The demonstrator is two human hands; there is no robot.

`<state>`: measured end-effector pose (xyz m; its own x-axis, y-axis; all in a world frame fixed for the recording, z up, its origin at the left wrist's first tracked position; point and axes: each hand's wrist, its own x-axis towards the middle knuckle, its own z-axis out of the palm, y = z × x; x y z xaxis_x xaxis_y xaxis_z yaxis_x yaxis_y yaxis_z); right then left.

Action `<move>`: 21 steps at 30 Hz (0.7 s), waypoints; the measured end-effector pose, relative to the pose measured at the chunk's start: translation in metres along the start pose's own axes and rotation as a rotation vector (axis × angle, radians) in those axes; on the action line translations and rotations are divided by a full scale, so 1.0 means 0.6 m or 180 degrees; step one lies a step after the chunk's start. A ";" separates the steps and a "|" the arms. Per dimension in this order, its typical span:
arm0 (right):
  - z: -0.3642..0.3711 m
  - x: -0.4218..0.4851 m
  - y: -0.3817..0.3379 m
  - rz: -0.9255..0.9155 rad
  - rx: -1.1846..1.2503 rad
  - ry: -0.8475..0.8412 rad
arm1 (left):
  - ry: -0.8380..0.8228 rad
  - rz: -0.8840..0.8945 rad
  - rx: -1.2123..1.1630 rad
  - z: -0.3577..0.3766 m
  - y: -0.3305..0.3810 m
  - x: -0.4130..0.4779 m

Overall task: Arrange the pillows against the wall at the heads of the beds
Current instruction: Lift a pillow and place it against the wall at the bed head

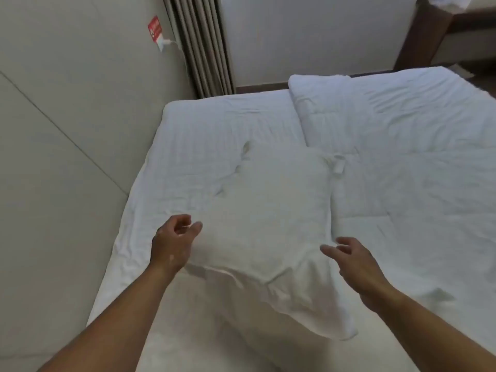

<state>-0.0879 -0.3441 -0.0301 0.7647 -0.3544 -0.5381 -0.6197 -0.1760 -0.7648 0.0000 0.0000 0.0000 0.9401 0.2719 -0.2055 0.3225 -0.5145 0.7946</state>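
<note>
A white pillow (271,210) lies flat on the white bed (193,146), a little away from the padded wall (61,135) on the left. My left hand (174,242) hovers at the pillow's near left edge, fingers curled apart and holding nothing. At the pillow's near right edge my right hand (351,261) is also spread, with nothing in it. A white folded duvet (402,135) covers the bed's right side and reaches the pillow's right edge.
Striped curtains (201,44) hang at the far corner beyond the bed. A red sign and a white plug with cable (157,33) sit on the wall. A dark wooden piece of furniture (424,33) stands at the far right.
</note>
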 end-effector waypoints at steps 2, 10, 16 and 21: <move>0.012 0.030 -0.011 0.0089 -0.0038 -0.0069 | -0.0183 0.0144 0.0708 0.012 0.008 0.040; 0.070 0.122 -0.006 0.0400 -0.0008 -0.0154 | -0.1063 -0.0114 0.1935 0.061 -0.006 0.175; 0.090 0.162 0.015 0.0353 0.0262 -0.0059 | -0.1455 -0.0261 0.1540 0.096 -0.020 0.236; 0.099 0.171 0.039 0.0302 0.0352 -0.0017 | -0.1694 -0.0513 0.0808 0.118 -0.047 0.191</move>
<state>-0.0134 -0.3302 -0.1242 0.7047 -0.3596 -0.6116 -0.6664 -0.0395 -0.7446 0.1066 -0.0121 -0.0864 0.7823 -0.0476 -0.6211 0.4200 -0.6961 0.5823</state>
